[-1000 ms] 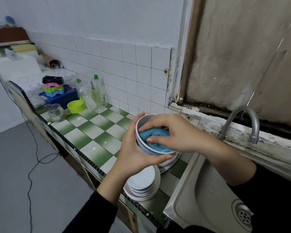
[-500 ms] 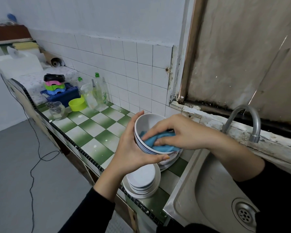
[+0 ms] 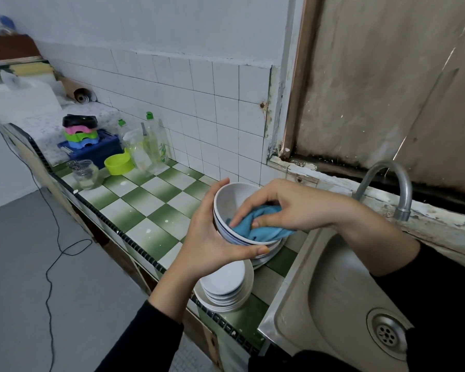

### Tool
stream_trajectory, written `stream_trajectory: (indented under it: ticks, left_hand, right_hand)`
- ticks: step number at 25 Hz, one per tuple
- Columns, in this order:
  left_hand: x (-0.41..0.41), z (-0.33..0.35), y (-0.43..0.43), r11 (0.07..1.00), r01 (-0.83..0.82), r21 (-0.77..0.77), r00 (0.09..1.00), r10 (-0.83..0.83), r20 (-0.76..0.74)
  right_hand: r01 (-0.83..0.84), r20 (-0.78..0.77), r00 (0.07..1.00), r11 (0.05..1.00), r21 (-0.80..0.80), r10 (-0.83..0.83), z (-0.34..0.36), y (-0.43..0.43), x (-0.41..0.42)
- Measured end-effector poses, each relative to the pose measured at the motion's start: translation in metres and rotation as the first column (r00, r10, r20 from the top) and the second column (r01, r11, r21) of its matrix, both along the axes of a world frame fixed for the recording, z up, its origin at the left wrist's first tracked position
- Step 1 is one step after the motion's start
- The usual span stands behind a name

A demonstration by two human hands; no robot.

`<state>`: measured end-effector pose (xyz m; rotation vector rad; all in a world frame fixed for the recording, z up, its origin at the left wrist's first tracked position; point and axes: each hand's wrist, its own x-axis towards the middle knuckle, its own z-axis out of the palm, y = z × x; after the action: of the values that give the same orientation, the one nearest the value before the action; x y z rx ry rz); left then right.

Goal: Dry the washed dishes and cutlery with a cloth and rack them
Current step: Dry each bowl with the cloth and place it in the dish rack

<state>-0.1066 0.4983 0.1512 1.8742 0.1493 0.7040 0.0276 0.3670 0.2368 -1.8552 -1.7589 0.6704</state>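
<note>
My left hand (image 3: 212, 242) grips a white bowl (image 3: 232, 202) with a blue rim line, tilted toward me above the counter. My right hand (image 3: 287, 208) pinches a blue cloth (image 3: 263, 226) inside the bowl's lower right part; the cloth spills over the rim. Below the bowl stands a stack of white plates (image 3: 226, 283) on the green-and-white tiled counter (image 3: 145, 205). More white dishes (image 3: 269, 253) lie just behind, mostly hidden by the bowl.
A steel sink (image 3: 333, 304) with a curved tap (image 3: 395, 183) is at the right. At the counter's far left stand a blue rack (image 3: 97, 151) with coloured bowls, a green bowl (image 3: 118, 163), soap bottles (image 3: 153, 143) and a glass jar (image 3: 86, 174). A cable (image 3: 54, 237) trails on the floor.
The cloth has slid from the middle of the bowl to its lower right side and now hangs over the rim, baring more of the white inside. The bowl stays in my left hand.
</note>
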Motion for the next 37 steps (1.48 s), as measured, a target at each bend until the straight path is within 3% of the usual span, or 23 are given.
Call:
stream_trajectory:
  ticks: [3, 5, 8, 11, 14, 16, 19, 21, 23, 24, 26, 28, 29, 31, 33, 35, 37]
  left_hand:
    - [0.002, -0.002, -0.006, 1.000, -0.012, -0.011, 1.000, 0.012, -0.006]
    - [0.004, -0.003, -0.006, 1.000, 0.008, -0.009, 1.000, -0.008, -0.017]
    - [0.000, -0.003, 0.003, 1.000, 0.007, -0.007, 1.000, -0.007, -0.027]
    - [0.000, -0.002, 0.009, 1.000, 0.016, 0.020, 1.000, -0.016, -0.022]
    - [0.004, -0.003, 0.008, 0.998, 0.059, -0.008, 0.998, -0.059, -0.035]
    - [0.006, -0.005, 0.012, 0.997, 0.080, -0.015, 0.996, -0.080, -0.036]
    - [0.003, -0.006, 0.023, 0.992, 0.117, -0.046, 0.992, -0.118, -0.032]
    - [0.001, -0.005, 0.030, 0.992, 0.123, -0.038, 0.992, -0.124, -0.027]
    - [0.002, -0.005, 0.032, 0.991, 0.133, -0.028, 0.991, -0.134, -0.027]
    - [0.003, -0.005, 0.032, 0.990, 0.139, -0.035, 0.990, -0.140, -0.031]
    - [0.006, -0.005, 0.034, 0.985, 0.165, -0.052, 0.985, -0.166, -0.034]
    - [0.005, -0.006, 0.038, 0.981, 0.187, -0.053, 0.981, -0.189, -0.039]
    - [0.004, -0.006, 0.040, 0.979, 0.199, -0.047, 0.979, -0.201, -0.040]
    - [0.001, -0.003, 0.041, 0.979, 0.206, 0.008, 0.978, -0.205, -0.033]
    - [0.002, -0.001, 0.035, 0.976, 0.213, 0.048, 0.977, -0.211, -0.035]
    - [0.006, 0.001, 0.023, 0.973, 0.231, 0.024, 0.972, -0.230, -0.036]
    - [0.010, 0.003, 0.011, 0.972, 0.235, 0.010, 0.972, -0.235, -0.026]
  right_hand:
    - [0.186, 0.180, 0.965, 0.981, 0.052, -0.192, -0.007, 0.006, 0.006]
    - [0.289, 0.036, 0.955, 0.950, 0.115, -0.295, -0.017, 0.011, 0.002]
    - [0.112, -0.134, 0.985, 0.994, 0.015, -0.109, -0.017, 0.010, -0.005]
    - [0.047, 0.008, 0.999, 0.996, -0.079, -0.047, -0.007, 0.006, 0.003]
    - [0.237, 0.185, 0.954, 0.971, 0.016, -0.236, -0.013, 0.012, 0.001]
    - [0.323, 0.072, 0.941, 0.940, 0.108, -0.331, -0.024, 0.020, -0.007]
    - [0.183, -0.138, 0.975, 0.982, 0.051, -0.175, -0.019, 0.021, -0.016]
    - [0.117, 0.024, 0.993, 0.992, -0.045, -0.116, -0.008, 0.019, -0.011]
    - [0.238, 0.296, 0.929, 0.971, -0.023, -0.221, -0.008, 0.019, -0.009]
    - [0.327, 0.328, 0.886, 0.943, 0.060, -0.328, -0.012, 0.022, -0.013]
    - [0.435, 0.131, 0.873, 0.871, 0.228, -0.470, -0.027, 0.031, -0.023]
    - [0.425, -0.149, 0.904, 0.877, 0.225, -0.400, -0.031, 0.031, -0.033]
    - [0.355, -0.166, 0.930, 0.917, 0.181, -0.327, -0.027, 0.027, -0.035]
    - [0.190, 0.003, 0.982, 0.981, 0.038, -0.190, -0.013, 0.013, -0.030]
    - [0.204, 0.323, 0.931, 0.976, -0.075, -0.170, -0.006, 0.004, -0.023]
    - [0.331, 0.469, 0.828, 0.943, 0.032, -0.307, -0.009, 0.002, -0.023]
    - [0.406, 0.377, 0.792, 0.876, 0.261, -0.480, -0.021, 0.002, -0.031]
